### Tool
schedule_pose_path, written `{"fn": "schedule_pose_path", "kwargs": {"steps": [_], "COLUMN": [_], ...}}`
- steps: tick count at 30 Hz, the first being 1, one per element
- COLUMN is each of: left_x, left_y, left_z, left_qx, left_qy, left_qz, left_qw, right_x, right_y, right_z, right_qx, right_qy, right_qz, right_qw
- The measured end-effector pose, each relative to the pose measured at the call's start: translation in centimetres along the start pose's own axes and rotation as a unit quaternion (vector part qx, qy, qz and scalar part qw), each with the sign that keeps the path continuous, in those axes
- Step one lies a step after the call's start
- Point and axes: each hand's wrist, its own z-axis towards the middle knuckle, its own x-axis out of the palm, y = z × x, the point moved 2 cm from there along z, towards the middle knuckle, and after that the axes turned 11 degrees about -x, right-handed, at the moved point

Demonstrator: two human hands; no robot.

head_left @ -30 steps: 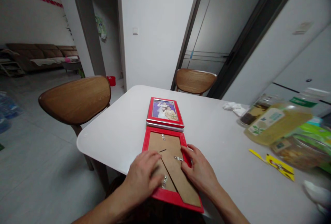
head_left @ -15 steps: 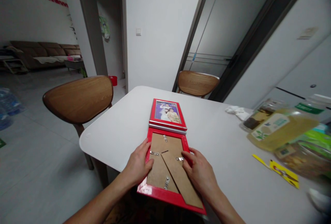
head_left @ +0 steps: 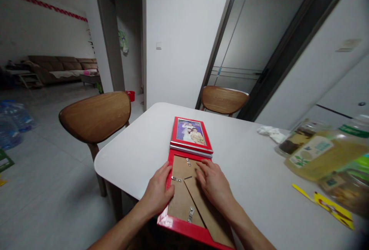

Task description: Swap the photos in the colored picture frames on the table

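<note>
The left hand [head_left: 158, 192] is holding the left side of a red picture frame [head_left: 181, 229], and the right hand [head_left: 211, 184] is lying flat on its brown back. A second red frame [head_left: 190, 131] with a photo is sitting just past it on the white table [head_left: 129, 161]. A big bottle [head_left: 317, 154] is standing off to the right.

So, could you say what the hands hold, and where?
The left hand seems to hold the red picture frame by its left edge; the right hand's fingers lie on its cardboard backing.

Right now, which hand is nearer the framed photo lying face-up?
Right hand: on the cardboard backing, just below the framed photo. Left hand: farther down, at the red frame's left side.
</note>
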Motion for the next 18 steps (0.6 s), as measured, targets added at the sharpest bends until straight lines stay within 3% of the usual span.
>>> {"fn": "schedule_pose_path", "kwargs": {"steps": [4, 8, 18], "left_x": [0.0, -0.1, -0.2], "left_y": [0.1, -0.2, -0.6], "left_z": [0.0, -0.1, -0.2], "left_qx": [-0.01, -0.007, -0.003], "left_qy": [0.001, 0.007, -0.001], "left_qz": [-0.004, -0.003, 0.018], "left_qw": [1.0, 1.0, 1.0], "right_x": [1.4, 2.2, 1.5], "right_y": [0.8, 0.9, 1.6], "right_z": [2.1, 2.3, 1.7], "right_qx": [-0.01, 0.002, -0.012], "right_qy": [0.026, 0.021, 0.022], "right_qz": [0.013, 0.0, 0.026], "right_qw": [1.0, 1.0, 0.999]}}
